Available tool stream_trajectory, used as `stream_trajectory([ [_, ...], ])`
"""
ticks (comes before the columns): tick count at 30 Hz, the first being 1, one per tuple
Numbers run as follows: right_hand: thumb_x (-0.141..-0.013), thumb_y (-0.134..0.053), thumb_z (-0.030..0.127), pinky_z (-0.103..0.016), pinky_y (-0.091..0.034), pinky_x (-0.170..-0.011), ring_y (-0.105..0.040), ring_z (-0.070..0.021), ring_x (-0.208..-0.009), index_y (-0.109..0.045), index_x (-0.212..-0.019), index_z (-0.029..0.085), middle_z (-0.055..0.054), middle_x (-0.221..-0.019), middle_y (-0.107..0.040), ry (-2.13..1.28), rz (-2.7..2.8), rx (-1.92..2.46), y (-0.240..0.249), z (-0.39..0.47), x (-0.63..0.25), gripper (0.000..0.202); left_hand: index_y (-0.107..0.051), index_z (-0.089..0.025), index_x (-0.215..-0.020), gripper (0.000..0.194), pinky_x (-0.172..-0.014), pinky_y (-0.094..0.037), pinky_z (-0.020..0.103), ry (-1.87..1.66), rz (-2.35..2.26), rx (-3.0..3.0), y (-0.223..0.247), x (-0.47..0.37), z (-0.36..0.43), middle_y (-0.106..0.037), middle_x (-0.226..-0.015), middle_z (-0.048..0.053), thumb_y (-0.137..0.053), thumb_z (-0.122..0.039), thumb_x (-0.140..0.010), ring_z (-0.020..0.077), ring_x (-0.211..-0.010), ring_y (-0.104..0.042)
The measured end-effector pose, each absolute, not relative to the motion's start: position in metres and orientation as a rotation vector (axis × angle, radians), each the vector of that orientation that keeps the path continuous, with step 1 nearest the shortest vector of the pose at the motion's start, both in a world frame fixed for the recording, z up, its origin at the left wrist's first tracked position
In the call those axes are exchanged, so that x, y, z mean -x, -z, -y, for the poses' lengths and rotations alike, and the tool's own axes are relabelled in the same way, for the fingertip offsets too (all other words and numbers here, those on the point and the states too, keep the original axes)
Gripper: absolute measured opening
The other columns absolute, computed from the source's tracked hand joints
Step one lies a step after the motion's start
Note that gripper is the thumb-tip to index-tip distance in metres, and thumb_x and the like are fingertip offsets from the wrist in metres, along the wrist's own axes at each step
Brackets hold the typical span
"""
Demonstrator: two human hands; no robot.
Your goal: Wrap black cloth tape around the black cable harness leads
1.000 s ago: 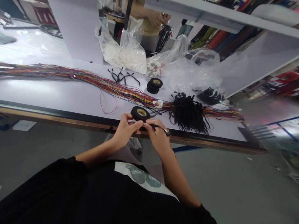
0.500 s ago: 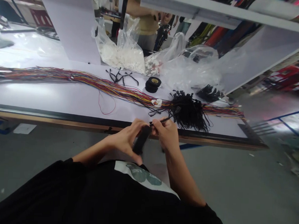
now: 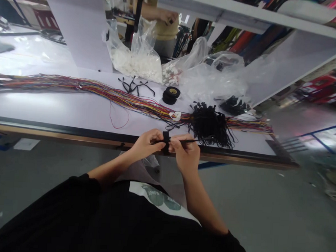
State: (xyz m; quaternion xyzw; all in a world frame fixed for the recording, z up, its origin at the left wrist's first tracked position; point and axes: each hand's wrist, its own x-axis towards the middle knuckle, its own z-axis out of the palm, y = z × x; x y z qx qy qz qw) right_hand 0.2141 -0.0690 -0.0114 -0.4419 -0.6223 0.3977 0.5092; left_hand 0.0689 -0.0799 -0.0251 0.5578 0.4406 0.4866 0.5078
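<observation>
Black cable, pinched in both hands on the near side of the multicoloured wire bundle.
The left hand grips the cable between thumb and fingers; the right hand grasps it farther along, and one end projects past that hand. Between the hands, likewise on the near side of the wire bundle, a black tape roll stands edge-on; which fingers support it cannot be told. A heap of black leads lies across the bundle toward its right end, just beside a white tie on the wires. Beyond the bundle sit two stacked tape rolls, several loose black leads and, farther back, a clear bag of small white parts.
</observation>
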Motion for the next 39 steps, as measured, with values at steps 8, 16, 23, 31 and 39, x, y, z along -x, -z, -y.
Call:
stream_trajectory([
  [8,-0.075,-0.059,0.036,-0.029,-0.047,-0.061,-0.060,-0.0154,-0.062,-0.055,-0.067,0.022,0.001,-0.062,-0.061,-0.759,1.684,1.196,0.012,0.069,-0.213,0.017,-0.053,-0.018,-0.073,0.014,-0.071,-0.044,0.027,-1.306,-1.242,-1.321,0.029,-0.074,0.080,-0.058,-0.073,0.000,-0.063,-0.027,-0.069,0.0119,-0.070,-0.054],
  [16,-0.070,-0.065,0.041,-0.031,-0.048,-0.060,-0.064,-0.0170,-0.060,-0.053,-0.064,0.021,0.000,-0.066,-0.068,-0.877,1.495,1.190,0.025,0.068,-0.210,0.024,-0.054,-0.017,-0.070,0.052,-0.042,-0.037,0.026,-1.022,-0.727,-1.016,0.037,-0.060,0.065,-0.049,-0.054,0.001,-0.057,-0.068,-0.064,0.0105,-0.045,-0.046],
  [23,-0.072,-0.062,0.040,-0.028,-0.045,-0.055,-0.059,-0.0147,-0.053,-0.052,-0.060,0.021,0.002,-0.056,-0.064,-0.692,1.487,1.332,0.015,0.066,-0.217,0.025,-0.055,-0.019,-0.103,0.083,-0.081,-0.048,0.032,-1.131,-0.683,-1.490,0.030,-0.058,0.093,-0.051,-0.113,0.010,-0.086,-0.044,-0.030,0.0223,-0.097,-0.053],
  [31,-0.073,-0.060,0.035,-0.026,-0.044,-0.059,-0.057,-0.0129,-0.059,-0.050,-0.058,0.021,0.002,-0.062,-0.061,-0.558,1.618,1.131,0.007,0.071,-0.218,0.022,-0.051,-0.016,-0.071,0.008,-0.059,-0.040,0.020,-1.196,-1.188,-1.520,0.026,-0.074,0.081,-0.049,-0.064,-0.004,-0.057,-0.021,-0.073,0.0077,-0.059,-0.046],
  [39,-0.077,-0.055,0.030,-0.027,-0.043,-0.061,-0.054,-0.0137,-0.060,-0.052,-0.067,0.022,0.003,-0.061,-0.055,-0.618,1.815,1.232,0.007,0.067,-0.221,0.013,-0.054,-0.016,-0.076,0.007,-0.073,-0.048,0.028,-1.317,-1.212,-1.296,0.030,-0.084,0.083,-0.058,-0.073,-0.001,-0.059,-0.016,-0.071,0.0103,-0.068,-0.056],
])
